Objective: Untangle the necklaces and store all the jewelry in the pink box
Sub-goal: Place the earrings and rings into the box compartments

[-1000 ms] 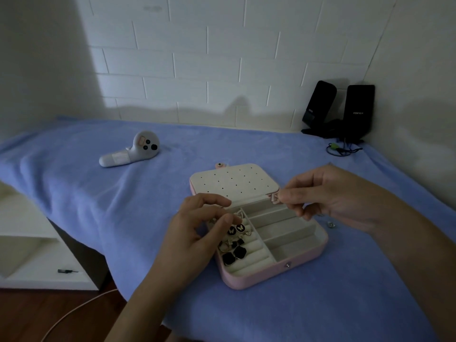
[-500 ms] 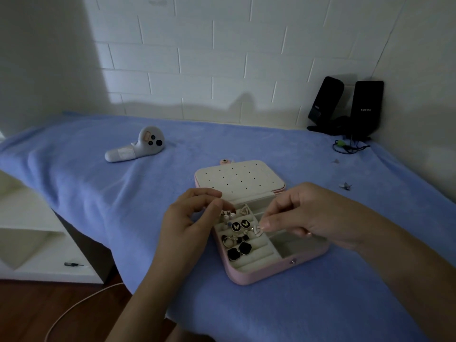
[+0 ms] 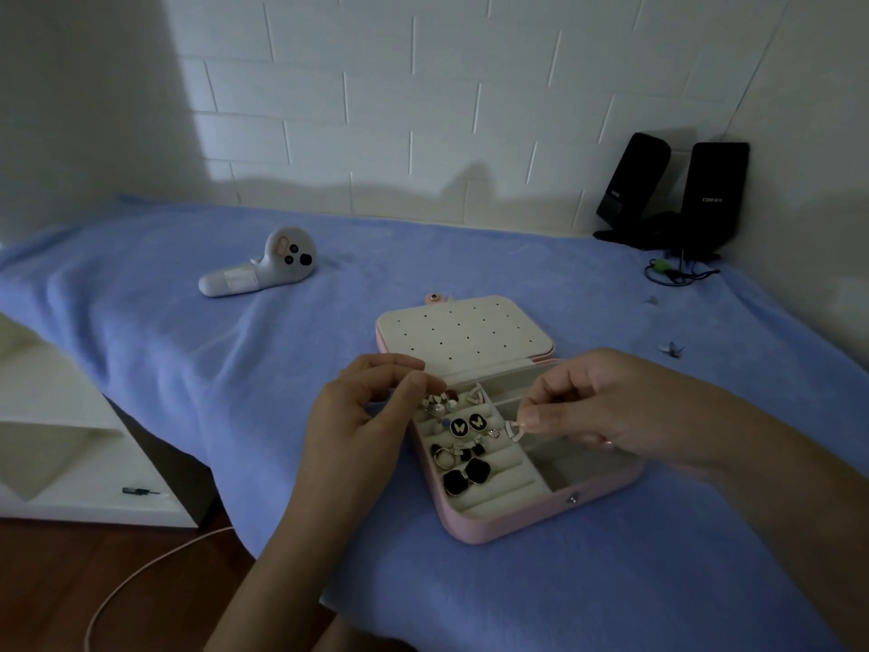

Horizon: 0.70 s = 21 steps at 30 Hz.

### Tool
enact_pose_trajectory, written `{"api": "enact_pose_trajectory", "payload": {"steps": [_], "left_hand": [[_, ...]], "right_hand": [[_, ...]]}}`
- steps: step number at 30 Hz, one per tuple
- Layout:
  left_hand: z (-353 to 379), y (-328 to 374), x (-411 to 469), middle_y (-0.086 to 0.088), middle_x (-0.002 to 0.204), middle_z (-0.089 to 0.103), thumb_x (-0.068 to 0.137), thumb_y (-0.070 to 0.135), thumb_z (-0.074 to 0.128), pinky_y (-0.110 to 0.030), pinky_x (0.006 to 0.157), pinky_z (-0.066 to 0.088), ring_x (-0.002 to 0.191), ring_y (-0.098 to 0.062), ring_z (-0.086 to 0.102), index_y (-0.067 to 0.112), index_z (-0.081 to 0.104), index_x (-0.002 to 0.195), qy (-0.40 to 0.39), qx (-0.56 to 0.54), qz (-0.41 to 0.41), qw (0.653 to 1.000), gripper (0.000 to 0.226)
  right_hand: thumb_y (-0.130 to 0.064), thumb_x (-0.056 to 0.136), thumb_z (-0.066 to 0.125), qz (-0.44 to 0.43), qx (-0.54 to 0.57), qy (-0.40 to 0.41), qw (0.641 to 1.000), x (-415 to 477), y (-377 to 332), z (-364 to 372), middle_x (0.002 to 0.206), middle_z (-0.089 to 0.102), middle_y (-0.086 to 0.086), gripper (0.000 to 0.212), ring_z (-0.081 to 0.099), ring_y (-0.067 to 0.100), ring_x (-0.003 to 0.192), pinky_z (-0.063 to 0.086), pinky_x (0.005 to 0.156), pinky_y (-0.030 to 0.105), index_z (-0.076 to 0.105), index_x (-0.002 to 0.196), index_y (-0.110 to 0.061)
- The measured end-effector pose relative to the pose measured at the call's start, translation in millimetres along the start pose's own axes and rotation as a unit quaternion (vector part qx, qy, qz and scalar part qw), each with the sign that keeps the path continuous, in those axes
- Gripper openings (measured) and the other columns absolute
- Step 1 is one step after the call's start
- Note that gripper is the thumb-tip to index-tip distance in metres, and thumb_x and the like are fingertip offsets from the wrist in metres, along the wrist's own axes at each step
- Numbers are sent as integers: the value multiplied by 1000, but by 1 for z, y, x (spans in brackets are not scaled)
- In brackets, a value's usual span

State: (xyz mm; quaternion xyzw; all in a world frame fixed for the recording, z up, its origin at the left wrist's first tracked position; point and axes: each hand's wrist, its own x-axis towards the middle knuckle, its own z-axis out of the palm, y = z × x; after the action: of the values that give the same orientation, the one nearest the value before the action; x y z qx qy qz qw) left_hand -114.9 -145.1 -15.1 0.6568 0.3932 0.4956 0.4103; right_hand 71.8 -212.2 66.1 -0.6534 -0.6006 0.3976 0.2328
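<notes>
Right, my right grip point(image 3: 602, 407) pinches a small white V earring point(image 3: 514, 429) between thumb and forefinger. The other fingers are curled in behind. The earring hangs just off the fingertips, over the middle of the open box point(image 3: 517, 527), at the edge of the ring rolls.

My left grip point(image 3: 362, 416) hovers across from it, at the box's far left corner, with thumb and forefinger pressed together and the rest curled. I cannot tell whether anything sits in that pinch. Directly under its fingertips lies a cluster of studs point(image 3: 439, 404).

Between the two grips, in the rolls, a second V point(image 3: 477, 395) sits towards the hinge, and a butterfly pair point(image 3: 468, 423) lies just left of the held earring. Nearer me than both grips are a ring point(image 3: 444, 458) and a black pair point(image 3: 465, 477).

The lid point(image 3: 465, 334) lies flat just beyond the grips.

Well beyond the left grip a white controller point(image 3: 263, 270) rests on the blue cloth point(image 3: 188, 360) over the desk. Far beyond the right grip stand two speakers point(image 3: 677, 190), and a small loose piece point(image 3: 670, 349) lies off to its right.
</notes>
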Motion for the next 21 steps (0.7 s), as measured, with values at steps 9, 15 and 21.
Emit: {"api": "enact_pose_trajectory", "payload": {"steps": [9,15,21], "left_hand": [[-1,0,0,11,94,68,91,11,57,-4,76,41,93,4,61,22,75,75,6,-13,-1,1000,27],[0,-1,1,12,95,67,90,20,61,-4,77,40,96,6,59,28,76,73,-1,-10,0,1000,24],[1,2,8,15,100,64,84,24,69,-14,86,43,102,4,56,36,74,75,-34,62,9,997,16]], "right_hand": [[-31,79,71,-26,-32,-19,999,1,3,12,63,52,1,13,39,14,60,32,58,24,72,67,-25],[-37,73,70,-12,-15,15,1000,4,7,8,71,68,-4,16,54,2,65,39,67,18,73,72,-22],[-34,77,70,-13,-19,18,1000,6,8,6,70,67,6,14,51,4,62,37,63,20,72,74,-20]]}}
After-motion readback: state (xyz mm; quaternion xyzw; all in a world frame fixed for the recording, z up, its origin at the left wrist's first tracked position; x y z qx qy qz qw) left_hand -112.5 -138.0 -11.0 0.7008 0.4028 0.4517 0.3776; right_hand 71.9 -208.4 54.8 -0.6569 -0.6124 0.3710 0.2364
